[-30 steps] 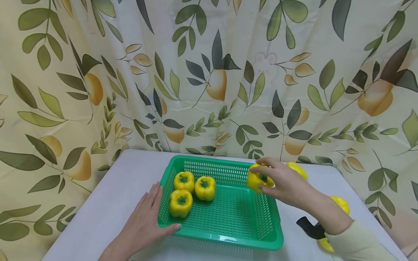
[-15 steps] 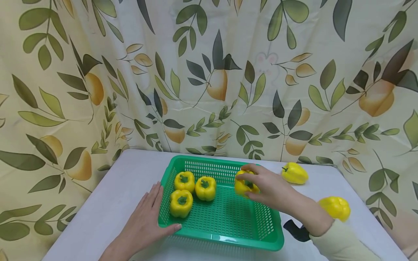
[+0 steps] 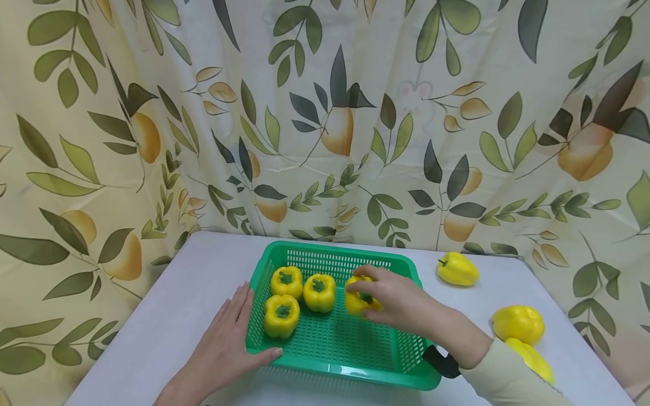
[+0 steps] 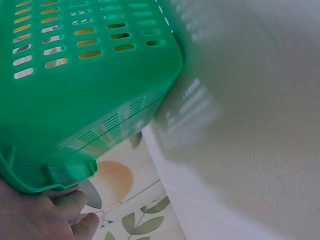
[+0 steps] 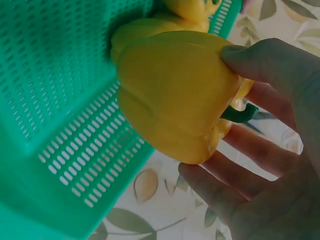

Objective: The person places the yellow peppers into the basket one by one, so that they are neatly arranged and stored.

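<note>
My right hand [image 3: 393, 296] holds a yellow bell pepper [image 5: 175, 95] by its stem end, thumb on one side and fingers on the other. The pepper is inside the green plastic basket [image 3: 355, 379], right of the three other peppers. Those are a back-left pepper [image 3: 286, 283], a pepper beside it [image 3: 320, 294] and a front-left pepper [image 3: 281, 317], all with green stems up. My left hand [image 3: 218, 344] rests with straight fingers along the basket's left rim, its thumb over the front rim. In the left wrist view, fingertips [image 4: 75, 202] show at the rim.
Right of the basket on the white table [image 3: 152, 344] lie three more yellow peppers: one at the back [image 3: 458, 269], one farther right [image 3: 519, 324] and one partly behind the sleeve [image 3: 530, 358]. A black strap [image 3: 440, 362] is at the right wrist. A patterned curtain [image 3: 325, 113] stands behind.
My right hand has moved left and somewhat down, carrying the pepper from the basket's right rim further inside. The loose peppers on the right are now less covered. My left hand stays put.
</note>
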`<state>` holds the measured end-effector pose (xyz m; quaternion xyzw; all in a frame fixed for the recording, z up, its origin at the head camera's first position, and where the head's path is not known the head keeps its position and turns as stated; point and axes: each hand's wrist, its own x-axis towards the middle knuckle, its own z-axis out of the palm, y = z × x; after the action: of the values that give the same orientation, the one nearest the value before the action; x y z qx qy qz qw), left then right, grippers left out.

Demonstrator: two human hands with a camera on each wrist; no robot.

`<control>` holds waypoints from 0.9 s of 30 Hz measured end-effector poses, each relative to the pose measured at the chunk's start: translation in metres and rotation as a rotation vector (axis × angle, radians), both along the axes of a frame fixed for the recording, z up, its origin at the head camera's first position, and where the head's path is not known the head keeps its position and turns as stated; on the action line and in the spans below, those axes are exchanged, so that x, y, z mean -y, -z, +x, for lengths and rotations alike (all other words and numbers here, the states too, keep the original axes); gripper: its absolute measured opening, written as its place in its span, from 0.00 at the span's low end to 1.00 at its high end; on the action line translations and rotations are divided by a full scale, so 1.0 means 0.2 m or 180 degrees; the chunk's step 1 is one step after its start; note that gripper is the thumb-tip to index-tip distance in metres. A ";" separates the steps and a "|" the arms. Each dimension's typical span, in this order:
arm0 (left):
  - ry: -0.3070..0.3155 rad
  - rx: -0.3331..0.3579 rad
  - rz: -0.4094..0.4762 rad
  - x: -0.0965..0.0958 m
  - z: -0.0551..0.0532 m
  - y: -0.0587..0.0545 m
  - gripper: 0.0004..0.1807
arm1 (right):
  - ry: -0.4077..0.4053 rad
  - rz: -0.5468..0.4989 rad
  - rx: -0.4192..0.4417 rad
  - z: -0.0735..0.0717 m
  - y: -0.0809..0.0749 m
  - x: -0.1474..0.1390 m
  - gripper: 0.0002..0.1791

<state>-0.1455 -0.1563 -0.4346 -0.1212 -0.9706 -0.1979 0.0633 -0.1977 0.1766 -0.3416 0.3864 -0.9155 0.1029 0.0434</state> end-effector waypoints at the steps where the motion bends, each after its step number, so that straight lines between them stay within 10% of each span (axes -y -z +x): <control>1: 0.0001 -0.0002 0.0003 0.00 0.00 0.00 0.67 | -0.0020 0.0018 -0.0002 0.00 0.00 0.01 0.21; 27: -0.0032 0.0117 -0.0021 0.00 -0.01 0.00 0.68 | -0.0465 0.0548 0.0304 0.00 0.10 0.31 0.21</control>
<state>-0.1468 -0.1567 -0.4337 -0.1128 -0.9729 -0.1965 0.0460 -0.1971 0.1152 -0.3609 0.4490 -0.8914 0.0451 -0.0411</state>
